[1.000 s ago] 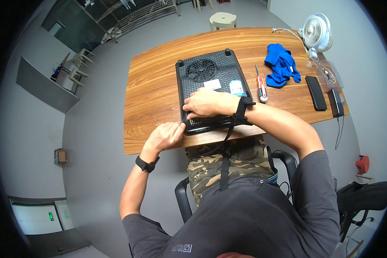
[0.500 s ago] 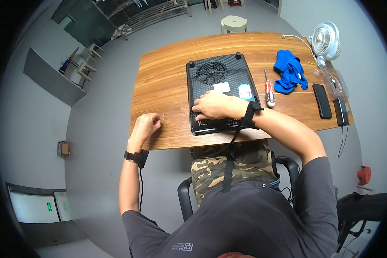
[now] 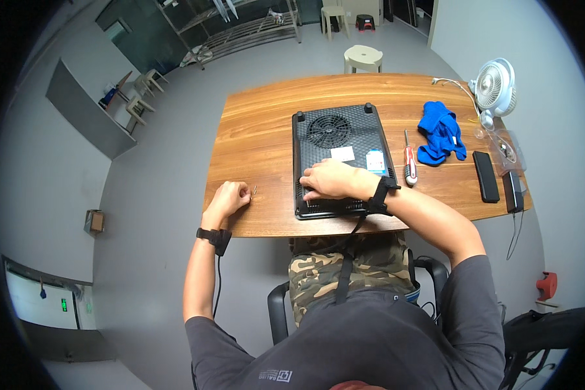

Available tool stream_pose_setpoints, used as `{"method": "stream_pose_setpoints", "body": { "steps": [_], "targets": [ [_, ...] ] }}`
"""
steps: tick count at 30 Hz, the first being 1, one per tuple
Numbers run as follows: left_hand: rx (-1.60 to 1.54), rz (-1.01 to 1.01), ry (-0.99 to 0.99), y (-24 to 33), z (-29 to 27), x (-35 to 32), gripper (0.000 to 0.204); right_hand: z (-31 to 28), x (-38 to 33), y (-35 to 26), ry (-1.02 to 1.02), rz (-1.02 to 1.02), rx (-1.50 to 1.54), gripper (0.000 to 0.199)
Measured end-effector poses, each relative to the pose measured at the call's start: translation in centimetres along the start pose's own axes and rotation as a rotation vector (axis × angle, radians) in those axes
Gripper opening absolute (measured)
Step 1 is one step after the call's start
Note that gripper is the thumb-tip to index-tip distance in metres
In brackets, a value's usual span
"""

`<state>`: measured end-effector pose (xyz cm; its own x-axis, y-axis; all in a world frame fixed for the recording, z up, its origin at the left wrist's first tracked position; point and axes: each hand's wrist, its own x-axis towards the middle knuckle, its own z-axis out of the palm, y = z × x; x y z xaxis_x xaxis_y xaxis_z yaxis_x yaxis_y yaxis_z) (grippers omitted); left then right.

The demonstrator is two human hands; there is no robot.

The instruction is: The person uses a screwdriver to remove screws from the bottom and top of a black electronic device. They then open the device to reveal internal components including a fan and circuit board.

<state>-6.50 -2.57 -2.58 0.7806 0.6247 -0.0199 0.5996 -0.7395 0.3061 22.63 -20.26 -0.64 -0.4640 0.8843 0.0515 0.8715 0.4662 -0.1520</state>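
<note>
A flat black appliance [image 3: 370, 130], apparently an induction cooker, lies underside up with its round fan grille toward the far end. My right hand [image 3: 335, 179] rests on its near left part, fingers curled and pressed together; what they hold, if anything, is hidden. At the table's near left, my left hand [image 3: 230, 197] touches the wood with thumb and forefinger pinched. A few tiny metal pieces, perhaps screws [image 3: 254, 190], lie right beside those fingertips. Whatever is in the pinch is too small to make out. To the right of the appliance lies a red and white screwdriver [image 3: 410, 165].
On the right of the wooden table [image 3: 260, 140] are a crumpled blue cloth [image 3: 441, 135], a white fan [image 3: 496, 88], a black oblong case [image 3: 485, 177], a black box with a cable [image 3: 513, 192] and clear plastic packaging [image 3: 506, 149]. A stool [image 3: 363, 57] stands beyond.
The head view has tilted up, so the table sits lower in the picture. Both hands stay at nearly the same places, with the left fingers a little closer to the small metal pieces.
</note>
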Motion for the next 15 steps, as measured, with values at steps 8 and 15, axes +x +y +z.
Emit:
{"method": "stream_pose_setpoints", "body": {
  "steps": [8,15],
  "targets": [
    [0.025,0.007,0.016,1.8,-1.2,0.1,0.017,-2.6,-2.6,0.8,-0.004,0.113,0.191,0.050],
    [-0.216,0.068,0.292,4.6,0.0,0.3,0.028,-5.2,-9.8,6.6,0.339,0.516,0.147,0.045]
  ]
}}
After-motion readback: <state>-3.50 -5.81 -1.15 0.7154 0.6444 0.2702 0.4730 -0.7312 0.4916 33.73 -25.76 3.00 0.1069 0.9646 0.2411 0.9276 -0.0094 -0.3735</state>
